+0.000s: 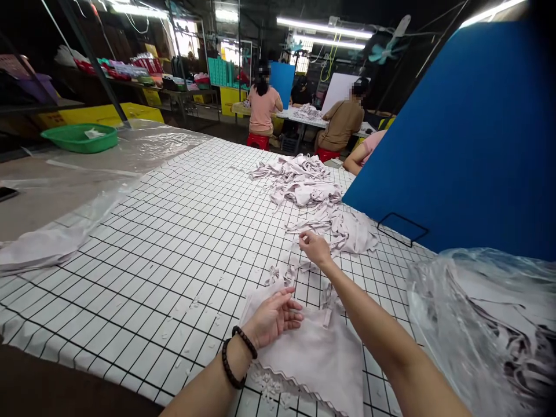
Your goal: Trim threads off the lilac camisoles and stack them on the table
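A pale lilac camisole (pixel 313 353) lies spread on the grid-patterned tablecloth in front of me, its scalloped hem toward me and its thin straps away from me. Over its left part is my left hand (pixel 278 317), palm turned inward and fingers apart, with nothing in it. My right hand (pixel 315 248) is farther out, beyond the straps, its fingertips pinched together. Whatever is between those fingertips is too small to make out. Just past my right hand begins a heap of similar pale garments (pixel 304 182) that runs toward the far edge.
Small white scraps (pixel 269 385) are scattered near the hem. A clear plastic bag (pixel 478 324) of garments stands at right, below a blue panel (pixel 460 145) and a black wire stand (pixel 402 229). At left are plastic sheeting and a green basin (pixel 80 138). Other people sit beyond the table.
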`<state>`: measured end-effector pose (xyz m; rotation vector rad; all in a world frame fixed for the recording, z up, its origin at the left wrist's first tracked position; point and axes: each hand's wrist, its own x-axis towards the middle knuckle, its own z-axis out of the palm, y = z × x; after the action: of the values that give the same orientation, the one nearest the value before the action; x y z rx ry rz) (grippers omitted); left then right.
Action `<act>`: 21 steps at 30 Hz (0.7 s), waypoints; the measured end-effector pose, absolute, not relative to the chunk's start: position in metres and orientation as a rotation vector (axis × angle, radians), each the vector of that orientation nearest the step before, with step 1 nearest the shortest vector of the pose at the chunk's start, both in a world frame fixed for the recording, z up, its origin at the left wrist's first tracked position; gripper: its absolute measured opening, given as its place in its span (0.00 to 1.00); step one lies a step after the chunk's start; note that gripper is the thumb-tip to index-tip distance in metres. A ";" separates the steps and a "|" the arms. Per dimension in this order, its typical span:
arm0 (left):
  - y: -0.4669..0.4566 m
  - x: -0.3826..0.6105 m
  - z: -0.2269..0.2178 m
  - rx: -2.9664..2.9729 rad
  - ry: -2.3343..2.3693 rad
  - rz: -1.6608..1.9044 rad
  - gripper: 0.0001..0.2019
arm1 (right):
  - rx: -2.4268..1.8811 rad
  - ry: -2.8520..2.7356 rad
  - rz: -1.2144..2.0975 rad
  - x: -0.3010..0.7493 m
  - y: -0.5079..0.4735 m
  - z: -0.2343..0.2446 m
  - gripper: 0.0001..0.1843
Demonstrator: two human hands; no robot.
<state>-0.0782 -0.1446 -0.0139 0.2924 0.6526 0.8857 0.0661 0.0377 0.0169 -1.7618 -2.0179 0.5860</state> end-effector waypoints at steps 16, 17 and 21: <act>-0.145 -0.078 -0.012 0.282 0.662 0.890 0.22 | -1.858 -1.907 1.228 0.021 0.003 -0.013 0.15; -0.145 -0.078 -0.012 0.282 0.661 0.891 0.22 | -1.832 -1.866 1.301 0.021 0.004 -0.015 0.14; -0.146 -0.077 -0.012 0.278 0.659 0.888 0.22 | -1.746 -1.681 1.436 0.027 0.009 -0.022 0.09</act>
<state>-0.0775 -0.1455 -0.0120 0.2778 0.6586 0.8882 0.0269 0.0093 -0.0221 -1.7461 -1.6806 1.4358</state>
